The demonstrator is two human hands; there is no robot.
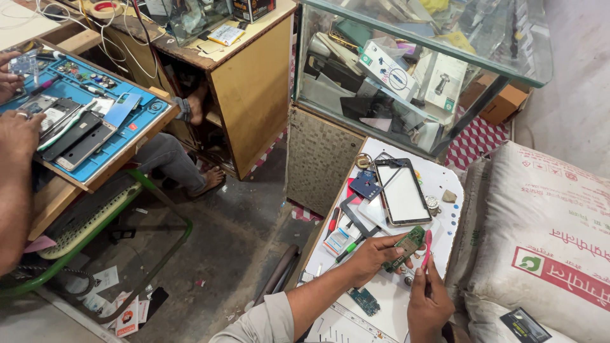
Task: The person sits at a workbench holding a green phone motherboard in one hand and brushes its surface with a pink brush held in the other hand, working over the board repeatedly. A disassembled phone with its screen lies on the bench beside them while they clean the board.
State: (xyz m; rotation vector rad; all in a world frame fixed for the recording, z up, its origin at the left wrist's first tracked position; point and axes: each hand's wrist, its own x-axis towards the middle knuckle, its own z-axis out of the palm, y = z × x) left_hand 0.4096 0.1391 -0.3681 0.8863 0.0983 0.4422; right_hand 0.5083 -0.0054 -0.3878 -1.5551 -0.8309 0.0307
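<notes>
On the small white desk, near its front edge, our left hand grasps a small green rectangular circuit board by one end, lifting it slightly off the surface. Just beside it, our right hand is closed around a slim pink plastic tool, whose tip stands up right at the board's right edge; we cannot tell whether it touches.

Behind the board, towards the middle of the desk, lies a black-framed phone screen panel with a white face. At the left edge of the desk rest a red-handled screwdriver and a green-handled screwdriver, with a dark blue square part further back. A second dark green board lies by our left forearm at the front.

Well apart, on a wooden desk at the far left, another person's hand rests at the edge of a blue work mat carrying several dismantled phones. A large white woven sack sits against the right side of our desk, and a glass display cabinet stands behind it.
</notes>
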